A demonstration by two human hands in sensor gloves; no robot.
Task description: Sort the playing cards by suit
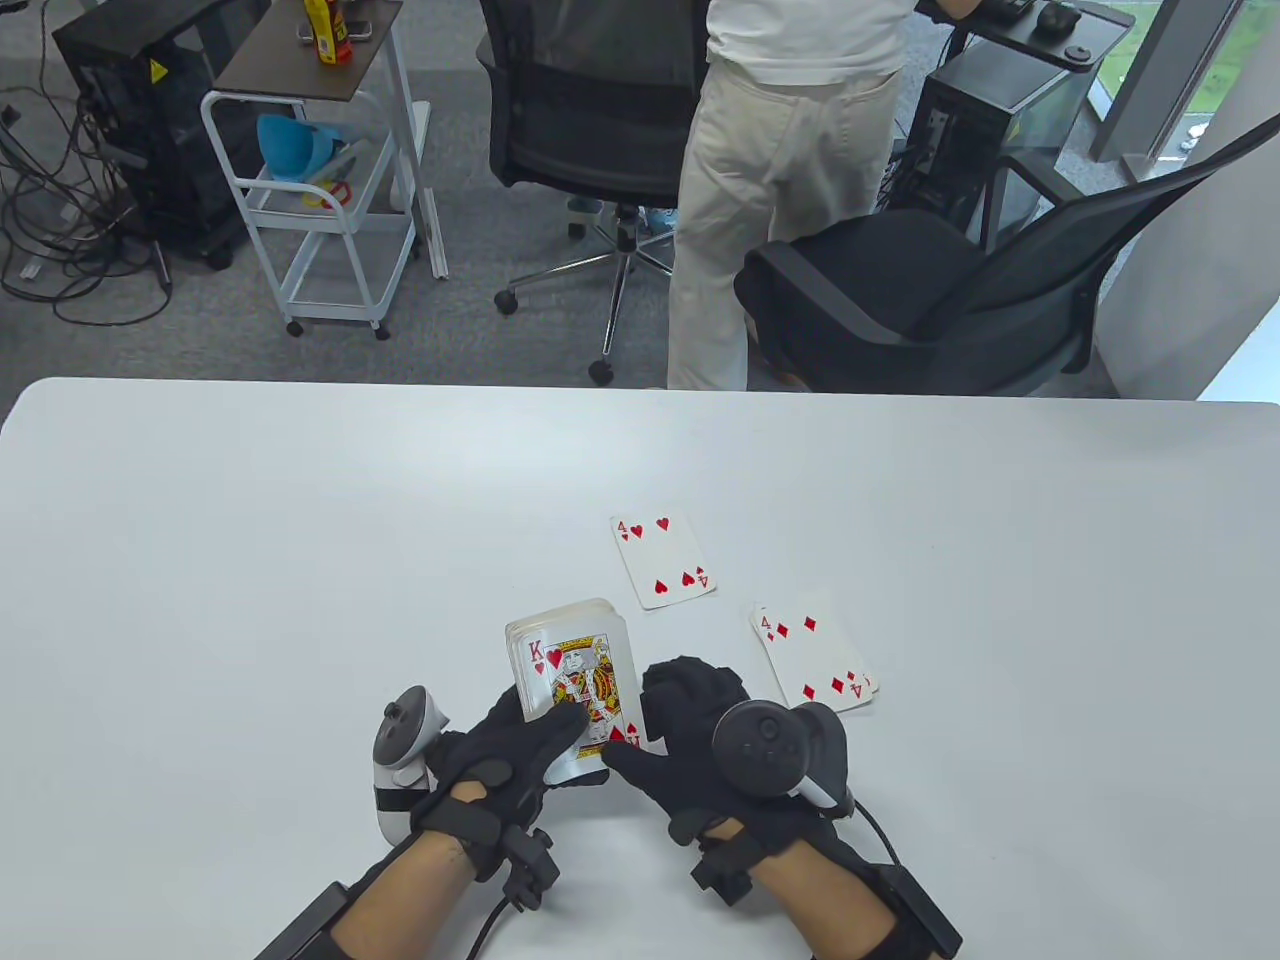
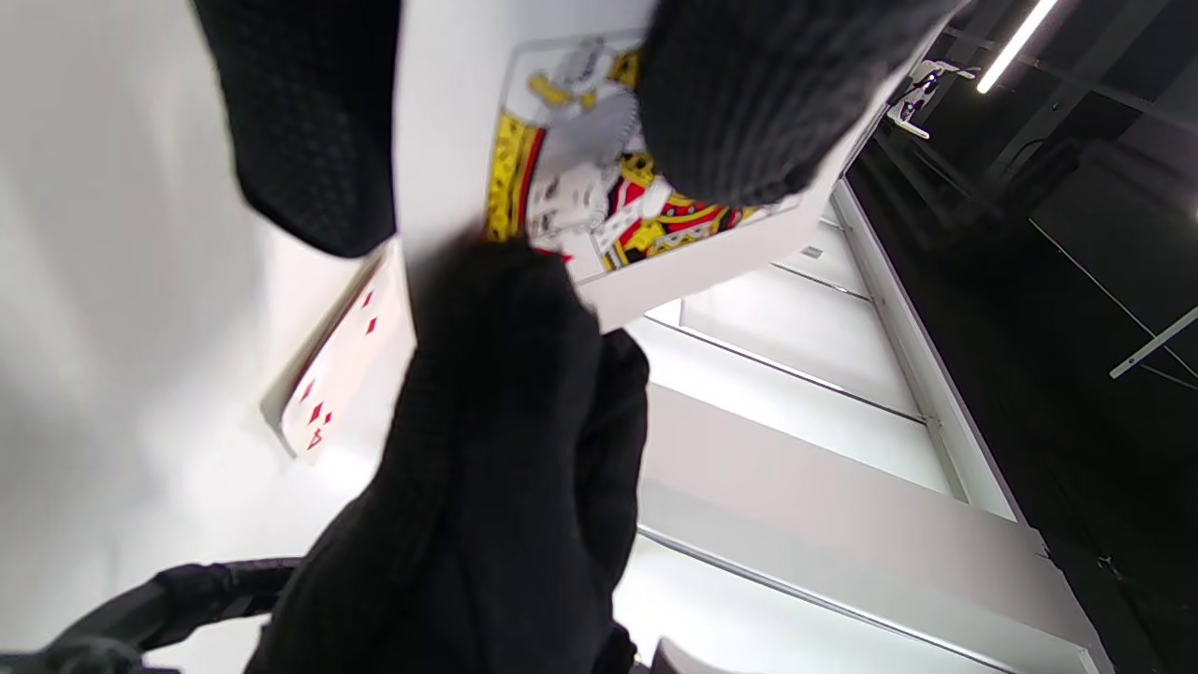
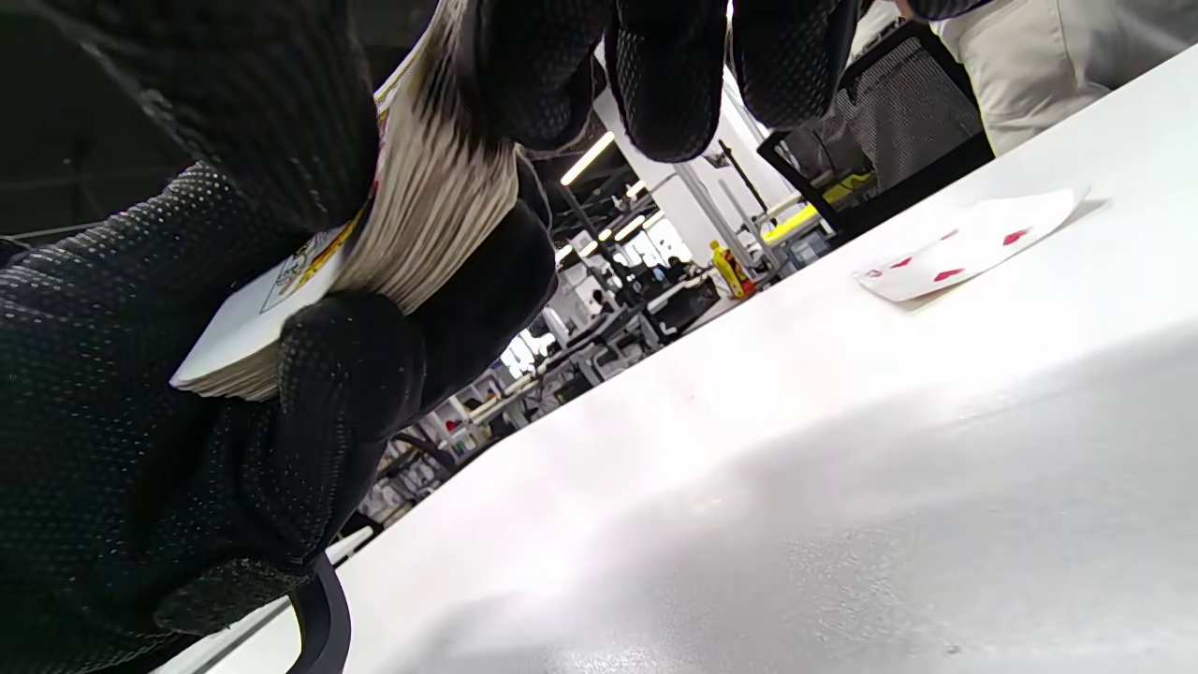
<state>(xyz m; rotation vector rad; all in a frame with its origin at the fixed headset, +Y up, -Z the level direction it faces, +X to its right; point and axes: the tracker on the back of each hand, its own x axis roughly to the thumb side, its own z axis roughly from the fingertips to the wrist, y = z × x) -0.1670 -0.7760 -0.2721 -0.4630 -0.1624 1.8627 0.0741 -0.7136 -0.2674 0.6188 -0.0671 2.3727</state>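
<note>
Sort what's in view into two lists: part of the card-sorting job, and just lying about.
Job: face-up deck topped by the king of hearts, gripped by left hand and right hand; four of hearts; four of diamonds.

Lying about: black mesh office chair; white wheeled cart.

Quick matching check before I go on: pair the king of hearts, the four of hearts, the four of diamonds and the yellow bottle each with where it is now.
Things:
1. king of hearts
2. four of hearts
3. four of diamonds
4. yellow bottle

Places:
A. face up on the table, right of the deck, on top of another card
B. on the cart behind the table
C. top of the deck held in both hands
D. face up alone on the table, beyond the deck

Pairs: 1-C, 2-D, 3-A, 4-B
</note>
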